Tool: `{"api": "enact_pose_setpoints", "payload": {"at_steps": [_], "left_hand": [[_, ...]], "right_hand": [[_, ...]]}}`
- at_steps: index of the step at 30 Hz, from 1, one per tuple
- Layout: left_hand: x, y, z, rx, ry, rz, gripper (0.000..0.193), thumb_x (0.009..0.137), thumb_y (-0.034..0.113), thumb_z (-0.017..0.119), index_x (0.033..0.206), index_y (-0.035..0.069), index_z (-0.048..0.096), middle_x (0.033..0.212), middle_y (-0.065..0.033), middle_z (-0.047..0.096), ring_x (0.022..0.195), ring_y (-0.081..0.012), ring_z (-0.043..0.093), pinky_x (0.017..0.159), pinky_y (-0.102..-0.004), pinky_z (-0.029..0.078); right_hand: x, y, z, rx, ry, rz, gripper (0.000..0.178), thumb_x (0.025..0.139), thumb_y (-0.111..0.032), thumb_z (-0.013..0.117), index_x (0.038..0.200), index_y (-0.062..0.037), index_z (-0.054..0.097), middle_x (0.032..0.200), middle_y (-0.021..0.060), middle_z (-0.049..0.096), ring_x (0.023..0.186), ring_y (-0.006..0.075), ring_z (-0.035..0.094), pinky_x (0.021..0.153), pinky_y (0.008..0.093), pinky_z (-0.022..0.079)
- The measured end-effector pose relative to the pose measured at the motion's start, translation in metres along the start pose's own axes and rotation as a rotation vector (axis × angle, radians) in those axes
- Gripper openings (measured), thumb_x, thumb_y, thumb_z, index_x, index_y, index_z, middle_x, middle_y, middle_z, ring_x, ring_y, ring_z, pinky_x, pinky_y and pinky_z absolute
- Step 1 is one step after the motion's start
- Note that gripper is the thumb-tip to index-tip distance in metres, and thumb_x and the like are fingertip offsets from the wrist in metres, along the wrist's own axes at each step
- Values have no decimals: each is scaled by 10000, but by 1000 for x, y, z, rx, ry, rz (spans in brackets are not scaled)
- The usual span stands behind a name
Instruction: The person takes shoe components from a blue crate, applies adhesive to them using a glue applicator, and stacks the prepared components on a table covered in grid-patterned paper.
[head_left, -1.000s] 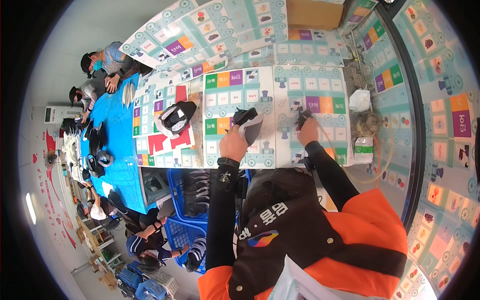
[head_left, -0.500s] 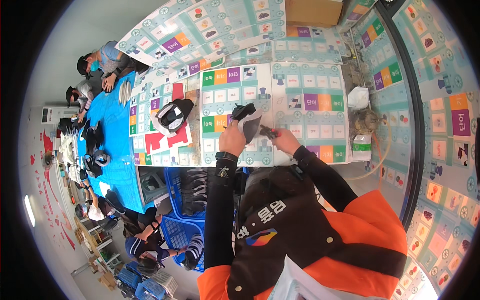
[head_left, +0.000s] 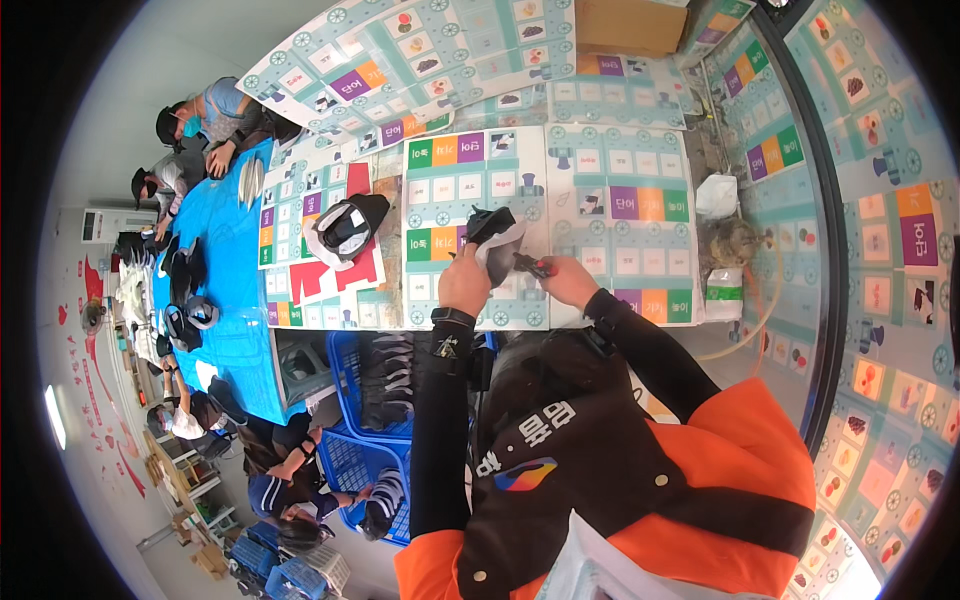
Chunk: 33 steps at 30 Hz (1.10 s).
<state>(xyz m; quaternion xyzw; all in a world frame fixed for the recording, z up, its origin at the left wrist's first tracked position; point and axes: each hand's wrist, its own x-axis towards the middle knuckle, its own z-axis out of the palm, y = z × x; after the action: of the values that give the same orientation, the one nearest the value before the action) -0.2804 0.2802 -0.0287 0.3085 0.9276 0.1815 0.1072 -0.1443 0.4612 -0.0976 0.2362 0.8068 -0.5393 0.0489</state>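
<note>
In my left hand (head_left: 465, 284) is a black-and-grey fabric piece (head_left: 498, 257), cap-like in shape, held up over the table with its grey side toward my right hand. My right hand (head_left: 570, 283) grips a small pliers-like hand tool (head_left: 534, 266) with red handles and dark jaws. The jaws point left and lie close beside the grey fabric; whether they touch it I cannot tell. To the left, a similar black-and-white fabric piece (head_left: 348, 228) rests on the table beside red sheet material (head_left: 355, 278).
Printed sheets cover the table (head_left: 620, 245). White bags (head_left: 716, 196) lie at its right end. Blue baskets (head_left: 340, 452) with stacked dark pieces stand below the near edge. Several people (head_left: 218, 125) sit along a blue-covered table (head_left: 235, 300) at left. A cardboard box (head_left: 630, 25) is behind.
The tool in my right hand has shifted slightly left, nearer the grey fabric, and its jaws look narrower. My left hand still holds the fabric piece in nearly the same place.
</note>
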Motion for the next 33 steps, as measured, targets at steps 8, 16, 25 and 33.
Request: {"api": "enact_pose_setpoints", "payload": {"at_steps": [8, 16, 25, 33], "left_hand": [[-8, -8, -2, -45, 7, -55, 376, 869, 109, 658, 1226, 11, 596, 1173, -220, 684, 938, -440, 692, 795, -508, 570], [-20, -15, 4, -106, -9, -157, 328, 957, 168, 618, 1265, 56, 607, 1082, -256, 708, 981, -464, 674, 831, -544, 541], [-14, -17, 5, -71, 11, -73, 397, 895, 101, 628, 1283, 29, 584, 1222, -212, 679, 973, -434, 690, 826, -506, 566], [-2, -15, 5, -61, -5, -54, 336, 894, 81, 589, 1222, 10, 585, 1144, -249, 686, 966, -453, 684, 822, -531, 557]], "right_hand": [[3, -7, -1, -26, -29, -17, 223, 864, -175, 596, 961, 2, 691, 911, 282, 686, 898, 500, 637, 778, 531, 501], [3, 0, 8, 112, -23, -14, 279, 822, -109, 619, 1052, 27, 702, 827, 229, 702, 776, 376, 686, 715, 418, 512], [-5, 2, 9, 124, -165, 43, 215, 812, -45, 627, 999, 19, 710, 707, 62, 660, 586, 131, 584, 560, 298, 450], [-9, 1, 5, 130, -205, 125, 260, 803, -62, 631, 1032, 40, 700, 704, 106, 659, 594, 197, 619, 577, 344, 474]]}}
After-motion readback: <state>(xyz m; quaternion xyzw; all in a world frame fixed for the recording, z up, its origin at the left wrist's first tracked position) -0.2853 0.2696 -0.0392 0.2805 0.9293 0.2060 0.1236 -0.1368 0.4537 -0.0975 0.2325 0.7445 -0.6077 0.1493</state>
